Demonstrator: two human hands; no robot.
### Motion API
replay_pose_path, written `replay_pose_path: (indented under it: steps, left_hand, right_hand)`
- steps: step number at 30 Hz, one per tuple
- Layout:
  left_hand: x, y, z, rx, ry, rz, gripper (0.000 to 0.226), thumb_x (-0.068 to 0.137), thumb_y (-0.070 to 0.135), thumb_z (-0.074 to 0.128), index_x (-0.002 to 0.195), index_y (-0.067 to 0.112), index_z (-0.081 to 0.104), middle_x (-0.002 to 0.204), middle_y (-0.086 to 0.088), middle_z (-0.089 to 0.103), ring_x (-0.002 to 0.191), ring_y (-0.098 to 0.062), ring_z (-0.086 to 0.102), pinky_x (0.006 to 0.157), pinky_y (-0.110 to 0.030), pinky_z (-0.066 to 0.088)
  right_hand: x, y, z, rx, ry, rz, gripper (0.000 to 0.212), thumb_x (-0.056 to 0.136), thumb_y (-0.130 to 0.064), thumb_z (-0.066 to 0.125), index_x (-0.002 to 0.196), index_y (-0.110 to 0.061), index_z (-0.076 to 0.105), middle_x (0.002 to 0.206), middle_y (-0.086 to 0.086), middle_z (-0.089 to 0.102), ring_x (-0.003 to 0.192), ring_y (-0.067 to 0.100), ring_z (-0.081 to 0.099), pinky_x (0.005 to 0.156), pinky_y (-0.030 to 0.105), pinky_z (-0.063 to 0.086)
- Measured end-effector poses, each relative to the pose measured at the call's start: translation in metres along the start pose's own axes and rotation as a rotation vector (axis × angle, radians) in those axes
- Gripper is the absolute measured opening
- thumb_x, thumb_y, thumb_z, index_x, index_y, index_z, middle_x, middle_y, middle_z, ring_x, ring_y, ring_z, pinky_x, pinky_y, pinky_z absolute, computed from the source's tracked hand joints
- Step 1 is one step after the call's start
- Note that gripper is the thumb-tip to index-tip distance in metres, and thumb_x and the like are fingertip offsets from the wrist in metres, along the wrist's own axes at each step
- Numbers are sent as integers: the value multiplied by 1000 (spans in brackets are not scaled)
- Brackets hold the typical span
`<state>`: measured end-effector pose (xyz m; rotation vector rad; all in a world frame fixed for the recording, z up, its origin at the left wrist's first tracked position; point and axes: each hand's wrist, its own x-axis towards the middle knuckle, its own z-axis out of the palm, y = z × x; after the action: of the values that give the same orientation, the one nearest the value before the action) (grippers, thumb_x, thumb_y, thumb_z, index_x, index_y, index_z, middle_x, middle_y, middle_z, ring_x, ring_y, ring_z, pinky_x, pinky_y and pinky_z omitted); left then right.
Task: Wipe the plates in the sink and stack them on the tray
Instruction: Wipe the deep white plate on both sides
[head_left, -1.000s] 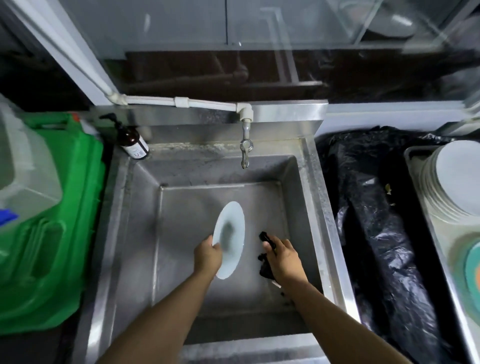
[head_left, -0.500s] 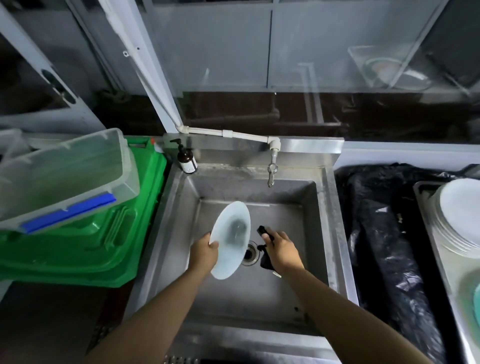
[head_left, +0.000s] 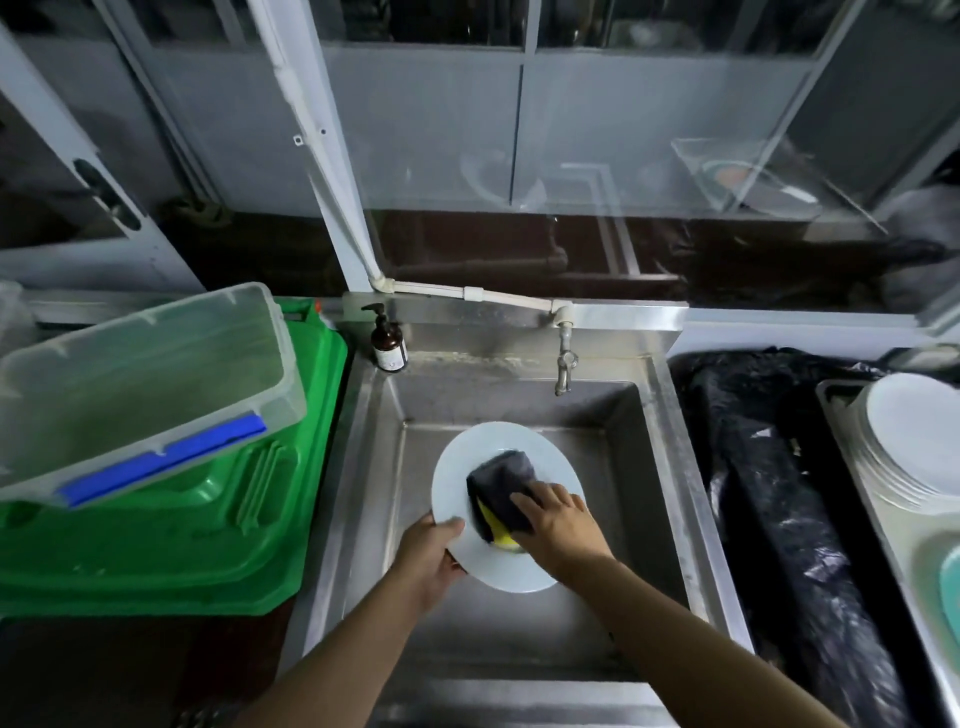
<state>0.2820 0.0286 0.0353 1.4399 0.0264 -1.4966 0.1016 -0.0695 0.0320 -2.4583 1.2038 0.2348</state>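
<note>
Plate (head_left: 506, 566): white, held tilted over the sink (head_left: 670, 467) basin, face turned up toward the camera.
Left hand (head_left: 426, 558): curled round the plate's near-left rim, thumb on the face, fingers hidden behind.
Right hand (head_left: 563, 525): fingers laid over the sponge (head_left: 501, 491), pressing it flat against the plate's centre; whether thumb tucks under, cannot tell.
Sponge: dark scouring side up, yellow foam showing at the lower edge; soft, likely to squash and slide under pressure.
Handling: plate probably stiff, brittle, fairly light; likely slick if wet, so rim grip with thumb opposed to fingers looks the safest hold; a knock against the steel basin could chip it.
Tray (head_left: 836, 410): at far right, already carrying a stack of plates (head_left: 914, 447), well apart from the sink.
Change from half a second ago: plate was held edge-on, sponge bunched in the right hand beside it and apart; now plate face opened upward and sponge on the face.
Also changed: view lifted, more wall and window in sight.
Progress: wiping under way, stacking not yet done for this plate.
</note>
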Motion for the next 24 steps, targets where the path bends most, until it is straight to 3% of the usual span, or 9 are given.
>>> replay_pose_path:
  steps: [3, 6, 11, 13, 15, 18, 21, 24]
  left_hand:
    - [-3, 6, -8, 17, 0, -22, 28, 101, 3, 54, 127, 11, 63, 112, -18, 74, 97, -38, 70, 68, -42, 60]
    - [-6, 10, -18, 58, -11, -33, 28, 101, 4, 55, 126, 12, 64, 111, -16, 74, 97, -36, 69, 67, -41, 60]
    - [-8, 9, -27, 93, -3, -30, 26, 99, 3, 57, 122, 11, 66, 107, -16, 75, 97, -37, 68, 67, -41, 58]
    - [-9, 9, -28, 90, -2, -33, 24, 99, 3, 56, 119, 12, 66, 108, -17, 75, 96, -37, 68, 66, -41, 59]
    - [-10, 11, -28, 103, 0, -33, 24, 99, 3, 57, 118, 13, 66, 110, -18, 74, 99, -38, 69, 66, -42, 59]
    - [-10, 14, -30, 176, -14, -25, 24, 98, 4, 59, 120, 11, 67, 111, -17, 75, 103, -40, 68, 71, -45, 60]
    - [-15, 12, -30, 246, -43, -9, 26, 98, 6, 61, 123, 10, 68, 109, -14, 77, 105, -39, 69, 79, -49, 60]
    - [-22, 8, -27, 225, -83, -30, 24, 97, 6, 62, 120, 10, 68, 109, -13, 77, 104, -38, 70, 72, -43, 61]
  right_hand:
    - [-2, -4, 1, 104, 55, 86, 57, 91, -49, 58, 144, -28, 49, 148, 0, 45, 131, 29, 44, 109, 41, 35]
    - [-3, -7, 0, 183, 147, 177, 56, 91, -49, 57, 142, -28, 50, 140, 0, 55, 125, 28, 51, 103, 41, 42]
    - [-9, -9, -5, 173, -146, 240, 82, 84, -64, 60, 153, -32, 27, 146, 3, 45, 129, 29, 47, 105, 42, 41]
    - [-16, -13, -2, 65, -150, 180, 88, 82, -68, 59, 154, -33, 23, 152, 1, 38, 135, 30, 39, 110, 45, 35]
    - [-18, -16, -1, 41, -19, 141, 72, 89, -60, 56, 151, -32, 33, 154, -3, 37, 137, 27, 37, 110, 42, 32]
    - [-4, -22, -8, 83, 184, 22, 46, 97, -33, 54, 143, -27, 52, 152, -8, 45, 137, 24, 42, 107, 38, 32]
    - [11, -28, -12, 45, 86, -99, 49, 97, -27, 54, 145, -26, 50, 151, -7, 47, 137, 25, 42, 108, 40, 32]
    - [16, -30, -10, -39, -23, -70, 48, 97, -33, 51, 145, -32, 45, 149, -7, 46, 132, 26, 39, 107, 38, 28]
